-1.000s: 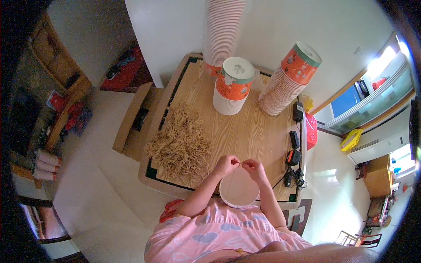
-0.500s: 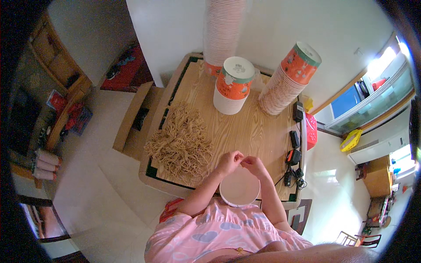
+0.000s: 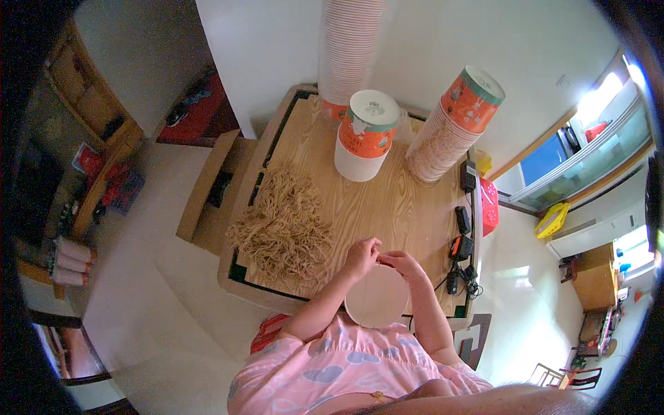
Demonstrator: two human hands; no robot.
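A round white paper tub (image 3: 375, 299) is between my forearms, at the table's near edge against my lap. At its far rim, my left hand (image 3: 362, 259) is closed in a pinch. My right hand (image 3: 403, 265) pinches just beside it, fingertips almost meeting. What lies between the fingertips is too small to make out; a faint thin line seems to run down across the tub. A tangled heap of tan cords (image 3: 285, 228) lies to the left of my hands. Farther back stands a short upside-down stack of orange-and-white paper tubs (image 3: 366, 142).
A tall stack of nested tubs (image 3: 351, 55) rises at the table's back, and another stack (image 3: 453, 128) leans at the back right. Black power adapters with cables (image 3: 462, 245) line the right edge of the wooden table (image 3: 408, 221). An open cardboard box (image 3: 207, 200) stands left of it.
The tub has tilted slightly, and its round face looks flatter now. My hands have shifted a little at its far rim, the right one slightly lower.
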